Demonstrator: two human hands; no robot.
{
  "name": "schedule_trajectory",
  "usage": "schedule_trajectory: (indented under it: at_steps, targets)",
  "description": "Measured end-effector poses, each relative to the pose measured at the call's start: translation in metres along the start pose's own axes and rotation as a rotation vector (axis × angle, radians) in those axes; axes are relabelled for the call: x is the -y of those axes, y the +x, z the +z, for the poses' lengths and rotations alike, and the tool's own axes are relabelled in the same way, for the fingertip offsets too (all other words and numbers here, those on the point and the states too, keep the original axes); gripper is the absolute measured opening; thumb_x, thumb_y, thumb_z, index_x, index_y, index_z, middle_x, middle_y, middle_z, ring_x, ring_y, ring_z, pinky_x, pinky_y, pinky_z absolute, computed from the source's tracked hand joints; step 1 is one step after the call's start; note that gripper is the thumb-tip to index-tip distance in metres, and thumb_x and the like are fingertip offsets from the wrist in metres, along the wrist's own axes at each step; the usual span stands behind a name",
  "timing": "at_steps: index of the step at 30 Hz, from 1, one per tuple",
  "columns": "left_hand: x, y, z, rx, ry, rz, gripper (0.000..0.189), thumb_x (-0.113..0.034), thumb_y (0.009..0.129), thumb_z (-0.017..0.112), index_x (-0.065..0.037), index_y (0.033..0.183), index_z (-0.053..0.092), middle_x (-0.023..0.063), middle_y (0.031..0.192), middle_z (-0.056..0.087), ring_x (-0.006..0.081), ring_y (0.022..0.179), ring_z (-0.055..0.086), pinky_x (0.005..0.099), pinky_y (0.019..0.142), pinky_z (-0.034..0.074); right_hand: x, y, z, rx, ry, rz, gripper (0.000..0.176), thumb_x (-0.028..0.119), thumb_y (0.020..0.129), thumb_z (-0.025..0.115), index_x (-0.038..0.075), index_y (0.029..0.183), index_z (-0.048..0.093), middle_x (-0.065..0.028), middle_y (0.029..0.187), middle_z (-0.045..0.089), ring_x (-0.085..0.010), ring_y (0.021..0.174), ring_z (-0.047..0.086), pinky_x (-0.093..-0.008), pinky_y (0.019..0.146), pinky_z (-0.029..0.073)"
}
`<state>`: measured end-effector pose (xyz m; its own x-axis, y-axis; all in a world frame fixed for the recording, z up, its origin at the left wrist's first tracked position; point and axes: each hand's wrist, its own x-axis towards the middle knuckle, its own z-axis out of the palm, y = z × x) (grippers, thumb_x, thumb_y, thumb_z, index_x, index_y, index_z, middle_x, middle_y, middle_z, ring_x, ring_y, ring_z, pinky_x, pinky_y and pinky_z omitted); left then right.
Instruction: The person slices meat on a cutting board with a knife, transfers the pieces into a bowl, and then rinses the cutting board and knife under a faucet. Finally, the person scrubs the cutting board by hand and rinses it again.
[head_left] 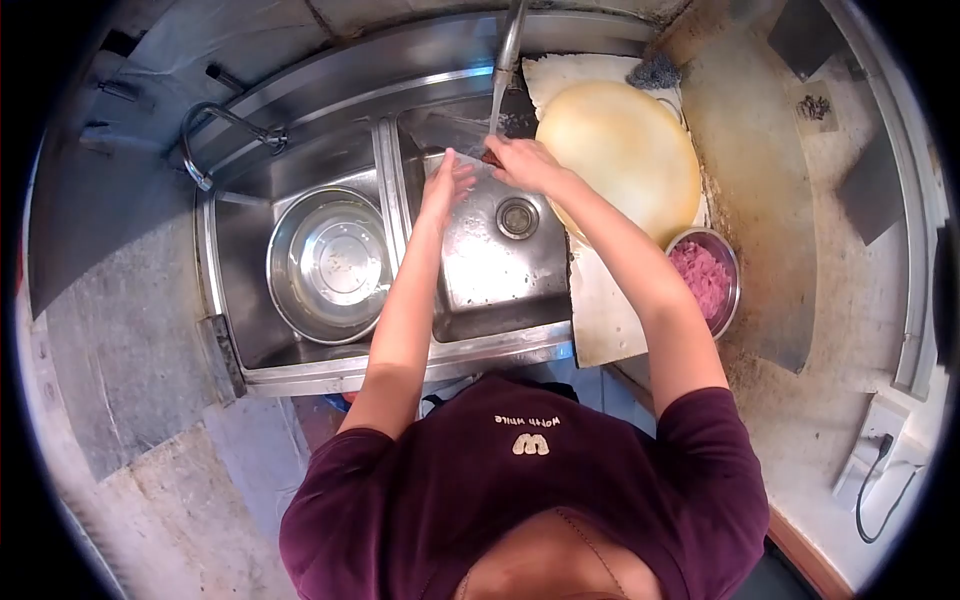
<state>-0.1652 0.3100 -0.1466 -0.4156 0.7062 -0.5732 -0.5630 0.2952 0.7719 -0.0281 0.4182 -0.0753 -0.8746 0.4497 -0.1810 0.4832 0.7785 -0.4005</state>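
Over the right sink basin (pixel 500 275), my right hand (pixel 525 165) is closed around the brown handle of a knife (pixel 490 157). Its pale blade points left toward my other hand and is partly lost in the glare of the steel. My left hand (pixel 447 186) is open beside the blade, fingers apart and palm turned toward it. A stream of water from the faucet (pixel 508 45) falls right at my right hand. Below both hands lies the round drain (pixel 517 217).
A large steel bowl (pixel 278 265) with water stands in the left basin, under a second curved faucet (pixel 192 150). On the right, a round yellowish cutting board (pixel 620 160) lies on a pale sheet, with a grey scrubber (pixel 655 72) behind and a bowl (pixel 738 275) of pink sliced meat in front.
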Motion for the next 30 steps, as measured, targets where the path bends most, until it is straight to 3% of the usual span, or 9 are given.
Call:
schedule_trajectory:
  at_steps: [4, 7, 12, 16, 18, 20, 23, 25, 30]
  targets:
    - [0.027, 0.027, 0.016, 0.145, -0.308, -0.047, 0.043, -0.027, 0.08, 0.068, -0.004, 0.109, 0.047, 0.009, 0.096, 0.06, 0.0179, 0.087, 0.058, 0.033, 0.075, 0.047, 0.003, -0.026, 0.001, -0.15, -0.03, -0.164, 0.04, 0.021, 0.072, 0.069, 0.005, 0.102, 0.047, -0.0147, 0.088, 0.062, -0.0341, 0.086, 0.06, -0.0417, 0.07, 0.048]
    - [0.028, 0.017, 0.034, 0.176, -0.461, -0.069, 0.029, -0.013, 0.077, 0.071, -0.008, 0.095, 0.048, 0.0051, 0.086, 0.059, 0.0168, 0.079, 0.057, 0.0306, 0.074, 0.046, 0.001, -0.052, -0.024, -0.052, 0.044, 0.076, 0.039, 0.025, 0.07, 0.072, 0.004, 0.096, 0.053, -0.015, 0.085, 0.063, -0.0349, 0.084, 0.059, -0.0411, 0.068, 0.048]
    - [0.038, 0.024, 0.054, 0.246, -0.521, -0.053, 0.027, -0.023, 0.08, 0.069, -0.008, 0.096, 0.053, 0.0043, 0.086, 0.058, 0.0171, 0.079, 0.056, 0.0295, 0.074, 0.047, -0.027, -0.079, -0.037, 0.049, 0.622, 0.228, 0.027, 0.017, 0.076, 0.068, 0.0, 0.096, 0.061, -0.0024, 0.07, 0.057, -0.009, 0.059, 0.052, -0.0231, 0.051, 0.043]
    - [0.032, 0.036, 0.067, 0.109, -0.706, -0.107, 0.043, -0.042, 0.085, 0.059, -0.007, 0.109, 0.051, 0.0046, 0.087, 0.056, 0.0208, 0.082, 0.054, 0.0359, 0.08, 0.047, -0.032, -0.091, -0.033, -0.154, 0.671, 0.2, 0.024, 0.013, 0.076, 0.068, -0.002, 0.093, 0.061, -0.0053, 0.074, 0.06, -0.0105, 0.064, 0.054, -0.0257, 0.057, 0.046]
    - [0.049, 0.084, 0.047, 0.048, -0.664, -0.117, 0.03, -0.033, 0.092, 0.041, -0.01, 0.109, 0.052, 0.0094, 0.096, 0.058, 0.0236, 0.091, 0.056, 0.0395, 0.079, 0.047, -0.019, -0.107, -0.058, -0.31, 0.527, 0.233, 0.028, 0.024, 0.068, 0.071, 0.002, 0.083, 0.065, -0.0158, 0.069, 0.061, -0.0257, 0.064, 0.061, -0.0355, 0.062, 0.048]
    - [0.04, 0.092, 0.048, 0.056, -0.593, -0.199, 0.029, -0.025, 0.094, 0.032, -0.009, 0.104, 0.053, 0.0117, 0.1, 0.059, 0.0286, 0.098, 0.055, 0.0419, 0.083, 0.045, 0.006, -0.133, -0.096, -0.377, 0.436, 0.185, 0.02, 0.018, 0.074, 0.068, 0.001, 0.082, 0.062, -0.0138, 0.072, 0.063, -0.0183, 0.064, 0.06, -0.0315, 0.059, 0.047]
    - [0.034, 0.124, 0.067, -0.087, -0.49, -0.16, 0.028, -0.018, 0.091, 0.033, -0.013, 0.07, 0.05, -0.0027, 0.058, 0.043, 0.0097, 0.048, 0.038, 0.0236, 0.047, 0.037, 0.024, -0.169, -0.143, -0.407, 0.289, 0.043, 0.019, 0.016, 0.074, 0.064, 0.001, 0.086, 0.061, -0.0187, 0.073, 0.062, -0.0364, 0.073, 0.06, -0.0406, 0.064, 0.048]
    - [0.025, 0.141, 0.064, 0.08, -0.431, -0.273, 0.023, -0.024, 0.089, 0.04, -0.016, 0.069, 0.049, -0.0058, 0.055, 0.04, 0.0068, 0.045, 0.037, 0.0224, 0.038, 0.031, 0.036, -0.192, -0.172, -0.409, 0.154, 0.017, 0.019, 0.014, 0.075, 0.063, 0.001, 0.088, 0.06, -0.0185, 0.073, 0.061, -0.0373, 0.073, 0.059, -0.0413, 0.066, 0.048]
    - [-0.02, 0.103, 0.117, -0.304, -0.357, -0.042, 0.022, -0.029, 0.086, 0.046, -0.014, 0.072, 0.053, 0.0012, 0.061, 0.046, 0.0124, 0.044, 0.039, 0.0252, 0.038, 0.031, 0.07, -0.257, -0.249, -0.552, -0.029, 0.008, 0.017, 0.015, 0.072, 0.062, 0.001, 0.08, 0.058, -0.0199, 0.073, 0.061, -0.0369, 0.072, 0.06, -0.0429, 0.064, 0.048]
